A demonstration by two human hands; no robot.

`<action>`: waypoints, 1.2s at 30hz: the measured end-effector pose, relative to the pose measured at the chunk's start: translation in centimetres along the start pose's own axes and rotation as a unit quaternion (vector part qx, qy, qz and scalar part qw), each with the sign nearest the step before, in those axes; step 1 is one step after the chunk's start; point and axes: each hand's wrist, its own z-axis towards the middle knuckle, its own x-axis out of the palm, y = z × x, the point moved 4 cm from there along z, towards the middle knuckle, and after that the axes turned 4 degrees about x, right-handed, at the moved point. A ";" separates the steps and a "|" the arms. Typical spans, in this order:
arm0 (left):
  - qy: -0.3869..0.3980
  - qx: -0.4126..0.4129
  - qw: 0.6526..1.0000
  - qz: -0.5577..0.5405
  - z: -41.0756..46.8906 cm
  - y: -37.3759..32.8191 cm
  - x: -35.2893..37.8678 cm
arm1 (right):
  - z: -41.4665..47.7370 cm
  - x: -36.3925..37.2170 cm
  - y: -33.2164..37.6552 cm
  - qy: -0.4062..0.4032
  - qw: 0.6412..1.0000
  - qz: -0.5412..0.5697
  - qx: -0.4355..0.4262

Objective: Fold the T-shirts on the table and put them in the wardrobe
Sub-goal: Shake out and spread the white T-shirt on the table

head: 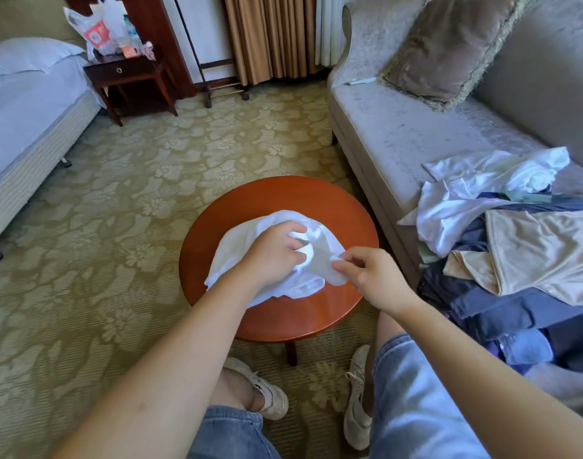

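Left hand (272, 254), right hand (373, 277) close together, fingers (346, 260) apparently curled.

We see one white T-shirt (247, 250) lying crumpled in a rounded, unfolded heap on the round reddish-brown wooden table (283, 197). It covers the table's middle and reaches toward its left edge (the far and right parts of the top show bare). Our left hand (271, 256) grips a bunch of cloth at the heap's top, and our right hand (374, 274) pinches its right edge.
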 end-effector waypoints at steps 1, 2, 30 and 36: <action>0.006 0.003 1.000 -0.002 -0.3 0.0 0.3 | -0.3 0.5 0.2 0.002 1.000 0.002 -0.006; 0.015 0.008 1.000 -0.002 -0.6 -0.1 0.6 | -0.4 1.0 0.4 0.014 1.000 -0.006 -0.014; -0.064 0.004 0.995 0.082 -3.5 5.2 -4.3 | 4.2 2.5 0.9 0.086 0.961 -0.245 -0.100; -0.056 -0.018 0.995 0.075 -3.7 4.5 -5.0 | 2.5 1.8 -0.4 0.058 0.974 -0.203 -0.079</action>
